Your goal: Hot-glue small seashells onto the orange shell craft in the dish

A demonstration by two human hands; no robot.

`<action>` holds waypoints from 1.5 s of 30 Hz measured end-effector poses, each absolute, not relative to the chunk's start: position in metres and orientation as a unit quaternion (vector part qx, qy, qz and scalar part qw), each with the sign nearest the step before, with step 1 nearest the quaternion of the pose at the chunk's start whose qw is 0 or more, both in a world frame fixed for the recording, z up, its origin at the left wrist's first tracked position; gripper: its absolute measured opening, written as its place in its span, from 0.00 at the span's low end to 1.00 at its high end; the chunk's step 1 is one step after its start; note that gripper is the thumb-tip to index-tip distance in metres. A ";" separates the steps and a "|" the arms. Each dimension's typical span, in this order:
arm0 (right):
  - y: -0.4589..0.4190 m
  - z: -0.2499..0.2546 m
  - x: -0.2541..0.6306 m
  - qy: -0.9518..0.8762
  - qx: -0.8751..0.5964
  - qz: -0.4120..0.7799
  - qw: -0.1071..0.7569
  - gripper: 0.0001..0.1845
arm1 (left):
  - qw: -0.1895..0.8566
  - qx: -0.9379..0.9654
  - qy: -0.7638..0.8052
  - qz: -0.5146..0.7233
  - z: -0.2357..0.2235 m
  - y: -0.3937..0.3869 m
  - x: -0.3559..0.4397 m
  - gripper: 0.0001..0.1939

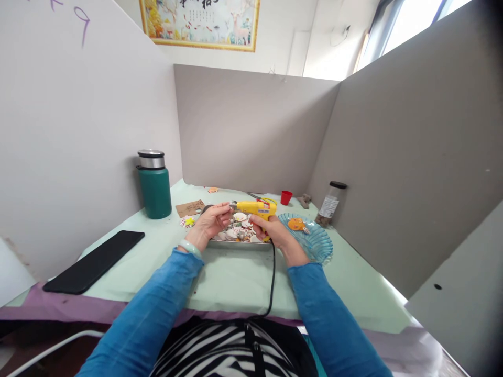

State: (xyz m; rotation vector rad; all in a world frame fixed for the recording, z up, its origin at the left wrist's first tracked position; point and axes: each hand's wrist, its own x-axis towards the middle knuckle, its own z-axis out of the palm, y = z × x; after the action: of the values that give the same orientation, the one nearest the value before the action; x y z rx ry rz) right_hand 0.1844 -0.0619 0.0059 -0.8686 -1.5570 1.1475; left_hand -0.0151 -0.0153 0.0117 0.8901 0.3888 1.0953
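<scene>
My right hand is wrapped round the handle of a yellow glue gun, whose nozzle points left. A black cord hangs from its grip toward the table's front edge. At the nozzle tip my left hand is closed in a pinch; whatever lies between its fingertips is too small to make out. Below both hands sits a shallow metal tray filled with seashells, partly hidden by the hands and the gun.
To the right are a blue scalloped plate with an orange piece, a red cup and a black-lidded jar. On the left stand a green bottle, a black mat and brown cardboard. Grey panels enclose the table.
</scene>
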 end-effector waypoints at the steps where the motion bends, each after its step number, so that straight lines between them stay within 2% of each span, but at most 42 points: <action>1: -0.062 0.006 0.185 -0.641 -0.358 0.472 0.487 0.23 | 0.743 0.402 0.179 0.504 0.012 -0.016 -0.015 0.09; 12: -0.062 0.007 0.184 -0.644 -0.362 0.469 0.484 0.23 | 0.741 0.420 0.176 0.494 0.011 -0.014 -0.016 0.09; 24: -0.063 0.006 0.183 -0.619 -0.367 0.459 0.520 0.21 | 0.737 0.450 0.181 0.471 0.008 -0.013 -0.016 0.11; 34: -0.062 0.006 0.184 -0.640 -0.361 0.473 0.485 0.23 | 0.738 0.423 0.173 0.497 0.008 -0.012 -0.017 0.10; 45: -0.064 0.007 0.184 -0.645 -0.363 0.460 0.490 0.23 | 0.735 0.442 0.188 0.479 0.007 -0.012 -0.016 0.10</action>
State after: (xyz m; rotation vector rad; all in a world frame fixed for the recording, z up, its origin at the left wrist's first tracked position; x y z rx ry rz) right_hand 0.1839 -0.0640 0.0073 -0.8828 -1.5670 1.1185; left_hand -0.0165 -0.0118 0.0073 0.9719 0.4123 1.0535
